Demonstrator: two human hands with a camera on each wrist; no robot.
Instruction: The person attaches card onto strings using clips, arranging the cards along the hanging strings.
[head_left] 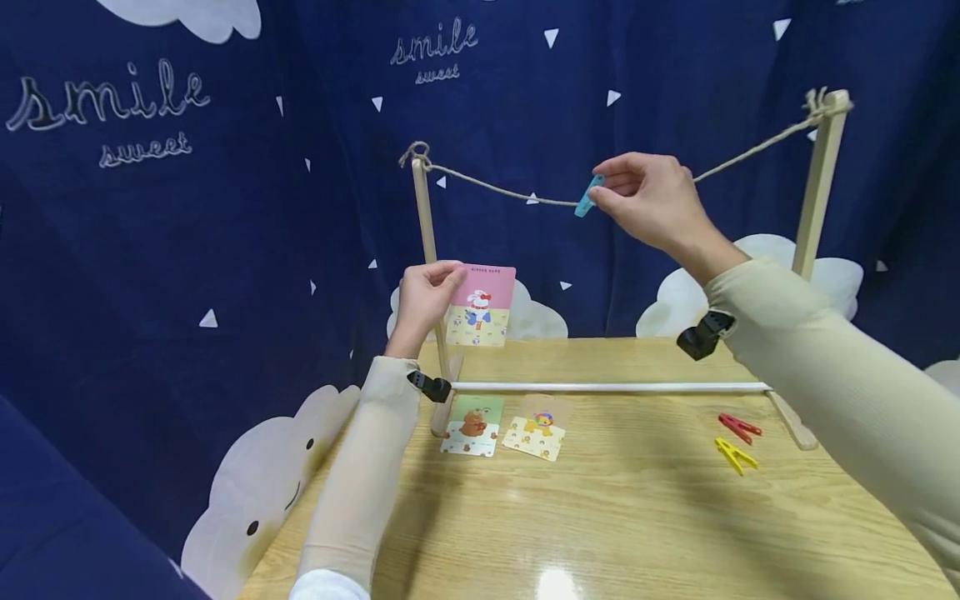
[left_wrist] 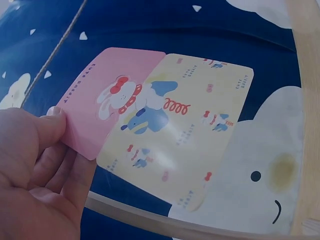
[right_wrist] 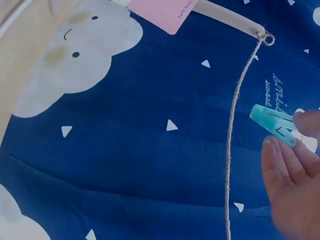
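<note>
My left hand [head_left: 426, 302] pinches a pink and yellow rabbit card [head_left: 480, 321] by its upper left corner, below the rope and near the left post. The left wrist view shows the card's printed face, with the thumb [left_wrist: 57, 117] on its pink end. Up beside the rope [head_left: 502, 190], my right hand [head_left: 656, 200] pinches a turquoise clothespin [head_left: 587, 200] between thumb and fingertips. In the right wrist view the clothespin [right_wrist: 272, 122] is apart from the rope [right_wrist: 231, 135], its narrow end toward it.
The rope hangs slack between two wooden posts [head_left: 821, 183], joined low by a white rod [head_left: 607, 387]. A bear card [head_left: 472, 427] and a lion card [head_left: 538, 427] lie on the wooden table [head_left: 600, 517]. Red [head_left: 740, 427] and yellow [head_left: 737, 455] clothespins lie at right.
</note>
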